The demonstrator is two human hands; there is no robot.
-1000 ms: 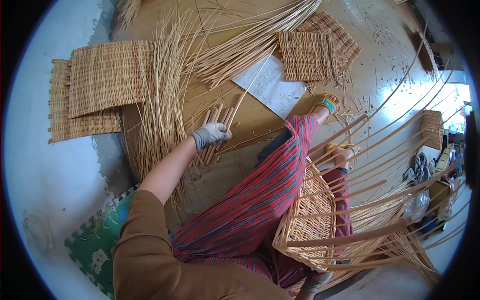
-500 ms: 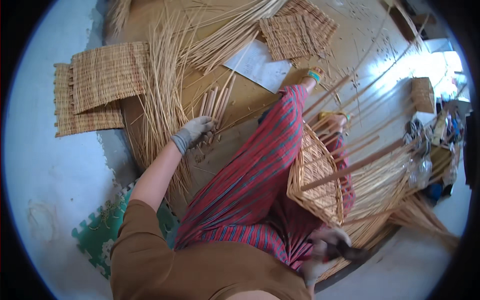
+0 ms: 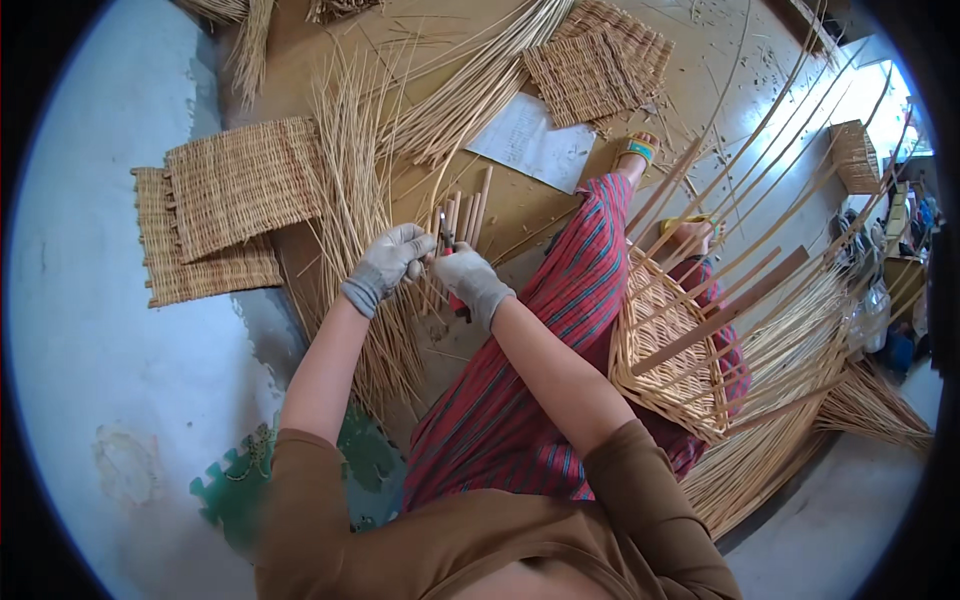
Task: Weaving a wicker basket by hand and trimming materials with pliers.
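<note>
My right hand (image 3: pixel 470 280), in a grey-white glove, is closed around red-handled pruning shears (image 3: pixel 447 248). The metal jaws point away from me, close by the left fingertips. My gloved left hand (image 3: pixel 388 268) has its fingers pinched on a thin pale cane (image 3: pixel 437 192), which curves up and away from it. Just beyond both hands lie several short, thicker sticks (image 3: pixel 480 205) side by side. Where the cane meets the jaws is too small to make out. On my lap at the right rests a partly woven wicker basket (image 3: pixel 665 335), its long stakes fanning outward.
Loose cane bundles (image 3: pixel 350 170) lie left of my hands, with woven mats (image 3: pixel 245 185) farther left. Beyond are another cane bundle (image 3: pixel 480 80), a paper sheet (image 3: pixel 535 140) and more mats (image 3: pixel 590 75). More canes (image 3: pixel 770 400) spread under the basket. A box-shaped basket (image 3: pixel 855 158) stands far right.
My right hand has come up from beside my right hip with the shears and now meets the left hand. The left hand stays by the short sticks, its fingers pinched on a cane.
</note>
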